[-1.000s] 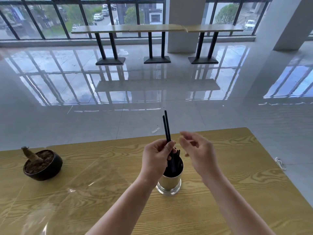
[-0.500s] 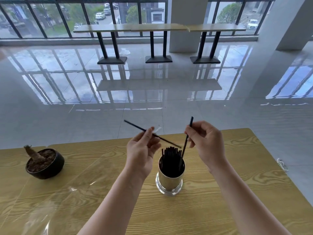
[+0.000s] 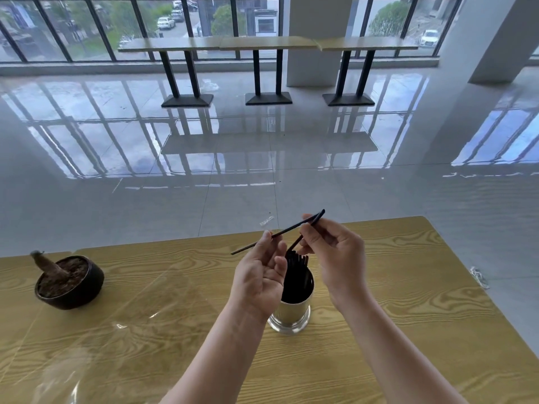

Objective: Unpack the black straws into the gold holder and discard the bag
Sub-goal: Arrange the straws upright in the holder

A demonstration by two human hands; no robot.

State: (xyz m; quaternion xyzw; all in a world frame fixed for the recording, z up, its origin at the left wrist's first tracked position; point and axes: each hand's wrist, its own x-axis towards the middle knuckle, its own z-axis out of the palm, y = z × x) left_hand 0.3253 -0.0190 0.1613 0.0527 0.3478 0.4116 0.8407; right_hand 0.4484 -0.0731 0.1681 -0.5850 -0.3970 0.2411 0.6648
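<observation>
The gold holder (image 3: 291, 314) stands on the wooden table (image 3: 393, 301) and is full of upright black straws (image 3: 297, 272). Above and left of it, my left hand (image 3: 259, 275) pinches one black straw (image 3: 287, 228) that lies almost level, its far end rising to the right. My right hand (image 3: 338, 252) is above the holder's right side and pinches a second black straw (image 3: 296, 243), which slants down into the holder. The upper ends of the two straws meet by my right fingers. The clear bag (image 3: 87, 345) lies flat on the table at the front left.
A dark bowl-shaped plant pot (image 3: 70, 284) with a stub in soil sits at the table's left. A scrap of clear plastic (image 3: 267, 220) lies on the glossy floor beyond the far edge, another scrap (image 3: 478, 277) to the right. High tables (image 3: 262, 43) stand by the windows.
A second ago my left hand held two straws upright over the holder. Each hand took one. My left hand has since swung its straw from pointing up-left to up-right, and the hands moved closer.
</observation>
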